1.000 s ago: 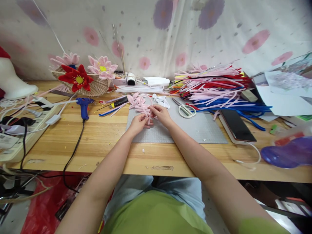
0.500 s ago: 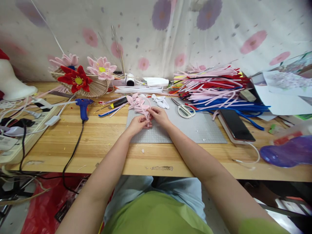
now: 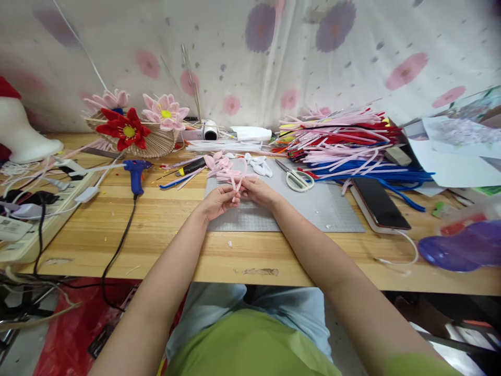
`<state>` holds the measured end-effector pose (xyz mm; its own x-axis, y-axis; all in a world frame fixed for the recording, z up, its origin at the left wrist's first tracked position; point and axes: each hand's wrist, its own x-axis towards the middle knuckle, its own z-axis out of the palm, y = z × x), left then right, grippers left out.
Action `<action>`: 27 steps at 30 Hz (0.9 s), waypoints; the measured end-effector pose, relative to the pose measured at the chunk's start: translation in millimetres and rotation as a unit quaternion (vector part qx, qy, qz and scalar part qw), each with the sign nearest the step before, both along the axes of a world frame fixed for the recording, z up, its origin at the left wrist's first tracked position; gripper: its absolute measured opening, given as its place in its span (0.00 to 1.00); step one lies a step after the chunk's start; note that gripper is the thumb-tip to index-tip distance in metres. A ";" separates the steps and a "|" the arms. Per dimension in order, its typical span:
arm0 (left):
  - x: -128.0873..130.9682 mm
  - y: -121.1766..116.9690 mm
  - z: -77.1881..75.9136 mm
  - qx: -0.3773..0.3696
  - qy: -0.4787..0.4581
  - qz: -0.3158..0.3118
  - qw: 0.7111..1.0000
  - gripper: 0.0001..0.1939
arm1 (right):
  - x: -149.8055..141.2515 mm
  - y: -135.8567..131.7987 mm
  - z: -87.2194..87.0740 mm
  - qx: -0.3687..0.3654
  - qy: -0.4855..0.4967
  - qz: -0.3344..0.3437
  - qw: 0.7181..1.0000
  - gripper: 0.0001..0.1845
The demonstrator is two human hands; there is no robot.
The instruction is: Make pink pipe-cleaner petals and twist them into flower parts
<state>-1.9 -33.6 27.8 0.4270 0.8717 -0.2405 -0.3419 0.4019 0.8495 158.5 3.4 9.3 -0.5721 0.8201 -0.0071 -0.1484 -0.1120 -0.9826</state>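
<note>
A pink pipe cleaner (image 3: pixel 245 169), bent into a narrow loop with its ends crossing, is pinched between both hands above the grey cutting mat (image 3: pixel 313 211). My left hand (image 3: pixel 220 202) grips it low on the left with thumb and fingers. On the right, my right hand (image 3: pixel 256 190) holds it close beside, the fingertips of the two hands almost touching. Just behind lie pink petal shapes (image 3: pixel 219 163) and white petal shapes (image 3: pixel 259 165). Scissors (image 3: pixel 296 177) with pale handles rest on the mat to the right.
A blue glue gun (image 3: pixel 135 175) stands at left by a power strip (image 3: pixel 23 237). Finished fuzzy flowers (image 3: pixel 128 130) sit behind it. Bundled pipe cleaners (image 3: pixel 340 138) fill the back right, near a phone (image 3: pixel 380 203) and a purple object (image 3: pixel 462 245). A black-and-yellow cutter (image 3: pixel 192 166) lies behind the mat.
Both hands have turned the pink pipe cleaner slightly; its loop now leans right with the ends crossing more plainly. My right fingers have flattened lower beside the left ones. The view shifted slightly.
</note>
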 end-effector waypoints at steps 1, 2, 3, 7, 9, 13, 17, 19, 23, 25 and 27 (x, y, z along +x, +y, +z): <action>0.6 -0.5 -0.3 -0.010 -0.010 -0.008 1.000 0.07 | -0.2 -1.7 1.0 -0.023 0.023 0.027 0.999 0.28; 1.6 -1.1 -0.8 -0.019 -0.017 -0.016 1.000 0.06 | -0.5 -3.3 2.0 -0.044 0.047 0.048 0.997 0.28; 2.6 -1.7 -1.3 -0.026 -0.024 -0.022 0.999 0.06 | -0.7 -4.6 2.9 -0.063 0.069 0.060 0.994 0.27; 6.0 -4.2 -1.7 -0.041 -0.023 -0.052 0.998 0.09 | 1.4 -4.4 4.5 -0.090 0.122 0.025 0.988 0.18; 6.5 -5.0 -1.5 -0.040 -0.010 -0.056 0.998 0.10 | 4.9 -2.4 4.9 -0.085 0.138 0.004 0.987 0.15; 6.3 -5.0 -3.0 -0.019 -0.008 -0.026 0.999 0.10 | 11.8 -2.2 7.1 -0.088 0.131 0.039 0.987 0.16; 5.8 -4.4 -4.1 -0.006 -0.016 0.008 1.000 0.09 | 11.8 -7.2 8.8 -0.101 0.127 0.101 0.982 0.21; 5.8 -4.6 -4.1 -0.012 -0.007 0.010 1.000 0.10 | 9.8 -8.7 7.9 -0.101 0.129 0.107 0.981 0.21; 5.1 -5.2 -4.9 -0.015 0.004 -0.007 1.000 0.11 | 6.5 -8.1 4.1 -0.095 0.123 0.070 0.985 0.16; 4.3 -5.1 -5.4 -0.014 0.012 -0.018 1.000 0.11 | 6.0 -7.2 3.2 -0.097 0.121 0.047 0.987 0.14; 3.4 -5.2 -5.3 -0.009 0.028 -0.032 0.999 0.11 | 6.2 -6.6 3.3 -0.102 0.118 0.026 0.987 0.14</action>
